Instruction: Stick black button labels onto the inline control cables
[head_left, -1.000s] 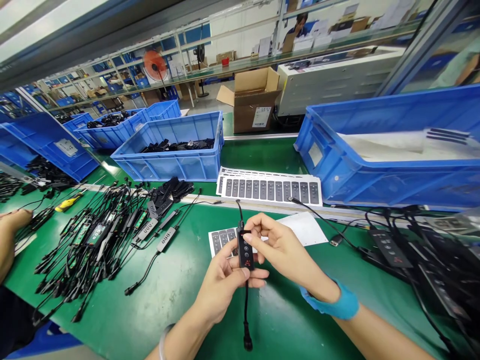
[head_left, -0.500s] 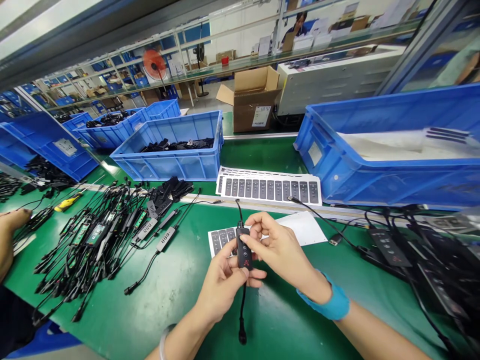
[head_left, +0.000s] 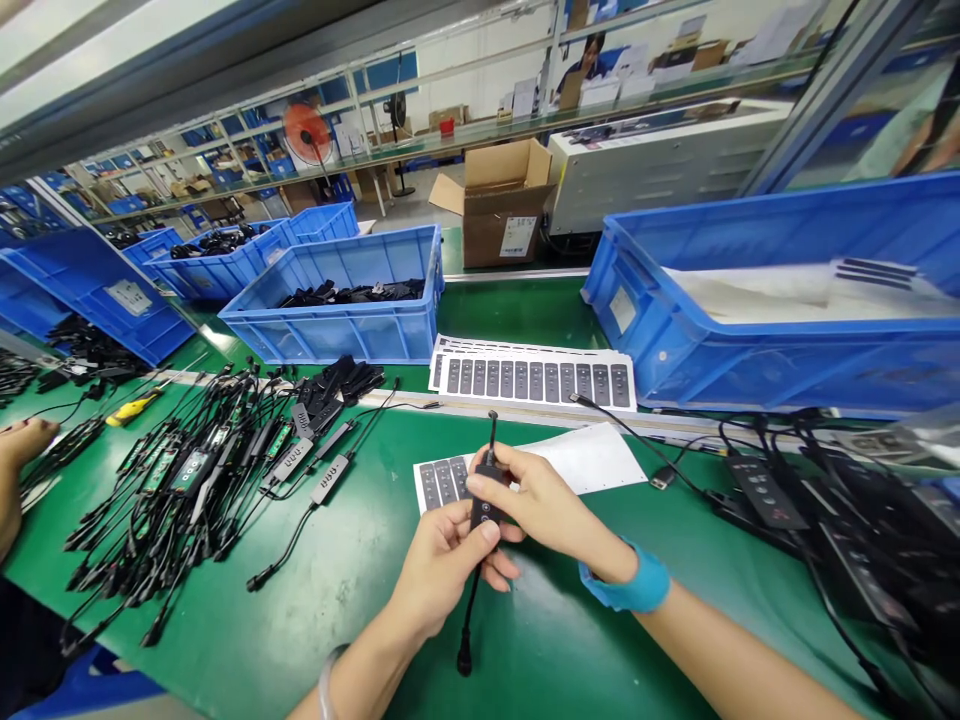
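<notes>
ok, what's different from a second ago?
The right hand now lays its thumb across the upper part of the controller, hiding the top button. Its lower cable has swung left. The left hand keeps hold; label sheets and blue bins stay put.

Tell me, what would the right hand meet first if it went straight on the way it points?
The right hand would meet the black controller first, which it touches now. Beyond, the nearer label sheet lies in line, but depth is unclear, so the hand might pass above it.
</notes>
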